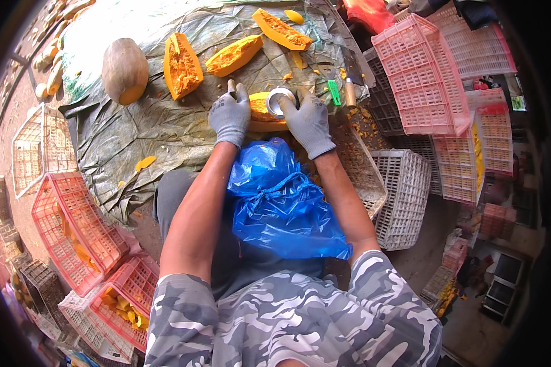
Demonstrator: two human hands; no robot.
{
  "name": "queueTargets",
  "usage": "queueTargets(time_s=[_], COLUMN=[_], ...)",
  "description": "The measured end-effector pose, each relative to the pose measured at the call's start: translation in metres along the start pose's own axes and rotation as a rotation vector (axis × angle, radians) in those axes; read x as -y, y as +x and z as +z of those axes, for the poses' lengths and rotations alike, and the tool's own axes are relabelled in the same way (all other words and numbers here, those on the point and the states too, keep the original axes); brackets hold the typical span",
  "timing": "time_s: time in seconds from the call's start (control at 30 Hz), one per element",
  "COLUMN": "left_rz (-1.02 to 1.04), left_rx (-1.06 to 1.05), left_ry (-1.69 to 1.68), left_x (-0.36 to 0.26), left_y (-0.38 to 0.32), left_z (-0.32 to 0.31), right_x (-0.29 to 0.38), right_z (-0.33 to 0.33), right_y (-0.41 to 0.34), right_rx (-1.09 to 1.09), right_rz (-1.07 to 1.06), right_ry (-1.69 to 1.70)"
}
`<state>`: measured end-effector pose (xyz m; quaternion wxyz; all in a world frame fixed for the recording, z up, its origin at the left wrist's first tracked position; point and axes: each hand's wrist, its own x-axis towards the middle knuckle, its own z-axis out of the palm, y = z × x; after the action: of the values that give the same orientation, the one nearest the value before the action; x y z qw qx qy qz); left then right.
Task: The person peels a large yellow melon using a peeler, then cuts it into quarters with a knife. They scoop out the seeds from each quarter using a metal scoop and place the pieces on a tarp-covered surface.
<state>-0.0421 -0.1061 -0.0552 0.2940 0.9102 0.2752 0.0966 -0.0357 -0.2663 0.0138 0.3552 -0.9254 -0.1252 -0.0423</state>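
Note:
My left hand (231, 112), in a grey coated glove, rests against the left end of a cut pumpkin piece (261, 125). In my gloved right hand (306, 120) is a round metal ring-shaped tool (280, 102), held over the orange flesh of that piece. Beyond my hands lie three more cut pumpkin wedges (182, 66), (234, 56), (282, 30), flesh showing. A whole pumpkin (125, 71) with one end cut off stands to the left. A green-handled peeler (334, 92) and a cleaver with a wooden handle (350, 93) lie at the right.
A wrinkled tarp (165, 133) covers the work surface. Tied blue plastic (284, 206) covers my knee. White crates (402, 197) and pink crates (422, 78) stand on the right. Pink crates (78, 234) at the lower left hold pumpkin pieces (124, 309). Scraps (145, 163) lie on the tarp.

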Motion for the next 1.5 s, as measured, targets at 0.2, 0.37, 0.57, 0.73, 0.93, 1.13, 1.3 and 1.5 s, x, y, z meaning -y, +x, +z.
queueTargets(time_s=[0.2, 0.37, 0.57, 0.73, 0.93, 1.13, 1.3, 1.5], left_rz=[0.146, 0.163, 0.121, 0.083, 0.099, 0.124, 0.148, 0.167], left_rx=[0.01, -0.05, -0.07, -0.01, 0.003, 0.01, -0.005, 0.001], left_ry=[0.019, -0.025, 0.023, 0.044, 0.044, 0.053, 0.061, 0.049], left_x=[0.001, 0.007, 0.003, -0.001, 0.0, -0.001, 0.0, 0.001], left_y=[0.002, 0.005, 0.003, 0.006, 0.009, 0.008, 0.01, 0.012], left_z=[0.006, 0.013, 0.013, 0.012, 0.012, 0.014, 0.016, 0.016], right_x=[0.016, -0.016, -0.012, 0.006, -0.035, -0.025, 0.001, -0.043], right_z=[0.01, -0.002, -0.013, 0.011, -0.012, -0.04, -0.005, -0.017], right_y=[0.011, 0.015, 0.005, 0.013, -0.001, -0.015, 0.0, -0.017], right_rx=[0.137, 0.173, 0.064, 0.107, 0.112, -0.011, 0.135, -0.017], right_rz=[0.033, 0.088, 0.078, -0.006, 0.015, 0.098, -0.031, 0.067], right_ry=[-0.386, -0.333, -0.305, -0.424, -0.567, -0.303, -0.52, -0.492])
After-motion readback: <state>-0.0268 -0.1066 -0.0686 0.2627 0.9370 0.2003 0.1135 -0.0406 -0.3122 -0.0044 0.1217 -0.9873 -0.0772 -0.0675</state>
